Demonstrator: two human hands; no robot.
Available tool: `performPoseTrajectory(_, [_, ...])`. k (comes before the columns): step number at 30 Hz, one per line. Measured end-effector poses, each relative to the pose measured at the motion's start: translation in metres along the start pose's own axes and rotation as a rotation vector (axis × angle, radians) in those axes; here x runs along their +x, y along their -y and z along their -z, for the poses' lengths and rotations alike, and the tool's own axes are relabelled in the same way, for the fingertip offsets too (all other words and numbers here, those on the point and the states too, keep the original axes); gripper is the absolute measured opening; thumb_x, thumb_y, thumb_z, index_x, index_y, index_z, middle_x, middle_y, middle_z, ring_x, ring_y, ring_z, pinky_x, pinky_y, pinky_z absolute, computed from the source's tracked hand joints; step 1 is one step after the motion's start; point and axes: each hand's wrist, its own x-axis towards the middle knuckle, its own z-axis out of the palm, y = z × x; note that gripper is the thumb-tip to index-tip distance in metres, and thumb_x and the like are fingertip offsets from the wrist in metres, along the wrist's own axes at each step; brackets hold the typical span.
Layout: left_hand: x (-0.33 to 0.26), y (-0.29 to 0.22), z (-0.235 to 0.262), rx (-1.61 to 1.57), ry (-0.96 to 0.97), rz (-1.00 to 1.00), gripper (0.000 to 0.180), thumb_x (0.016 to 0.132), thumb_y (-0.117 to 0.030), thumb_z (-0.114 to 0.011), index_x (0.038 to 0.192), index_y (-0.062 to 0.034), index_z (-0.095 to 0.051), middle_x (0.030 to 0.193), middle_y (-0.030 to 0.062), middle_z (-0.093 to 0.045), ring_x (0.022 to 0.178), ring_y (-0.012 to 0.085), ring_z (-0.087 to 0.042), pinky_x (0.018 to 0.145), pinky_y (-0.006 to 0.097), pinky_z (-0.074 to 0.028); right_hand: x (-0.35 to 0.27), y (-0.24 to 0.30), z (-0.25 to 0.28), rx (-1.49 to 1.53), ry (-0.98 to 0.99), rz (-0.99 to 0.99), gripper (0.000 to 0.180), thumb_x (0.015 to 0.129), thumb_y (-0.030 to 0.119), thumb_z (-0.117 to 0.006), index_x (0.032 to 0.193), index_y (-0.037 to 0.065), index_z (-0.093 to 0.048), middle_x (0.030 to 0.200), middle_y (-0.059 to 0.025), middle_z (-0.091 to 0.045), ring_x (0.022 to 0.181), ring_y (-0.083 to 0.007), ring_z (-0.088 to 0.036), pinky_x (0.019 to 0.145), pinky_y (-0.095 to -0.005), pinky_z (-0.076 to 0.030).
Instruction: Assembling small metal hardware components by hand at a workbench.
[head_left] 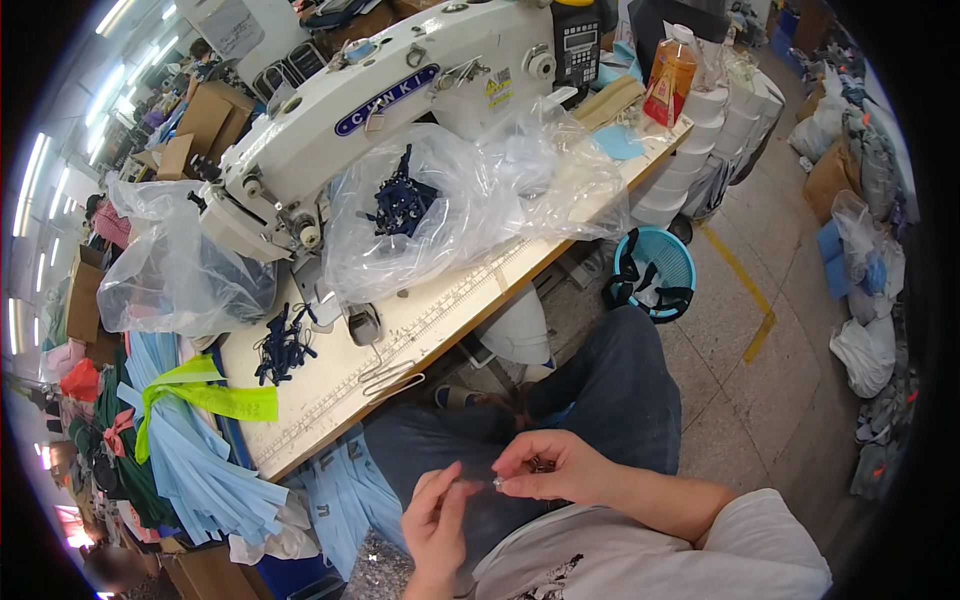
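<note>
My right hand (560, 468) is above my lap, its thumb and fingertips pinched on a small shiny metal piece (499, 484). More small dark bits show in the curl of its fingers. A short gap to the left, my left hand (437, 520) has its fingers bent and its thumb close to the forefinger. Whatever it may hold is too small to make out. Below that hand, at my lap's left edge, lies a dark speckled surface (378, 562) with shiny small pieces. A sewing machine (390, 95) stands on the table (330, 400) ahead.
Dark blue small loops (284, 345) lie beneath the needle area; a clear plastic bag (400, 240) holds more. Light blue fabric strips (190, 430) and a neon green strip (205, 400) hang at the left. A blue basket (665, 262) stands on the floor by my knee.
</note>
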Motion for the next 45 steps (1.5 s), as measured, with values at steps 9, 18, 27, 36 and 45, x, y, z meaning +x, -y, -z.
performPoseTrajectory(9, [-0.007,-0.007,-0.008,0.039,-0.025,0.086,0.01,0.085,0.008,-0.061,0.092,0.0028,-0.059,0.091,0.012,-0.061,0.067,0.0125,-0.057,0.061,0.023,-0.048,0.004,-0.012,0.005,-0.11,-0.019,0.069,0.014,0.085,0.004,-0.069,0.099,0.003,-0.065,0.089,-0.0012,-0.064,0.078,-0.0049,-0.056,0.067,-0.0185,-0.043])
performPoseTrajectory(18, [-0.007,-0.008,-0.009,0.101,0.005,0.031,0.012,0.077,0.01,-0.066,0.086,0.0036,-0.063,0.085,0.0098,-0.063,0.075,0.0127,-0.059,0.067,0.022,-0.046,0.002,-0.011,0.001,-0.123,-0.03,0.1,0.013,0.084,0.003,-0.069,0.097,0.002,-0.066,0.093,-0.0025,-0.064,0.078,-0.0043,-0.055,0.065,-0.0178,-0.042])
performPoseTrajectory(27, [-0.007,-0.013,-0.012,0.08,-0.012,0.112,0.014,0.079,0.01,-0.066,0.09,0.0038,-0.062,0.089,0.0098,-0.064,0.077,0.0121,-0.061,0.069,0.022,-0.048,0.002,-0.008,0.0,-0.229,0.002,0.148,0.012,0.084,0.003,-0.069,0.096,0.003,-0.066,0.094,-0.0015,-0.065,0.075,-0.0031,-0.054,0.063,-0.0174,-0.041])
performPoseTrajectory(36, [-0.006,-0.009,-0.01,0.066,0.035,0.081,0.011,0.084,0.009,-0.062,0.093,0.0045,-0.059,0.093,0.0128,-0.063,0.069,0.0117,-0.059,0.061,0.021,-0.049,0.003,-0.013,0.001,-0.187,-0.038,0.129,0.012,0.085,0.002,-0.068,0.096,0.002,-0.066,0.094,-0.004,-0.065,0.08,-0.0059,-0.058,0.068,-0.0185,-0.045])
performPoseTrajectory(45, [0.003,-0.01,-0.014,0.658,0.049,-0.354,0.013,0.078,0.005,-0.066,0.087,-0.0012,-0.061,0.084,0.0119,-0.064,0.071,0.0243,-0.061,0.063,0.03,-0.047,0.004,-0.018,-0.003,-0.199,-0.099,0.188,0.013,0.086,0.008,-0.069,0.098,0.002,-0.067,0.087,0.0007,-0.065,0.072,-0.0009,-0.055,0.062,-0.0158,-0.043])
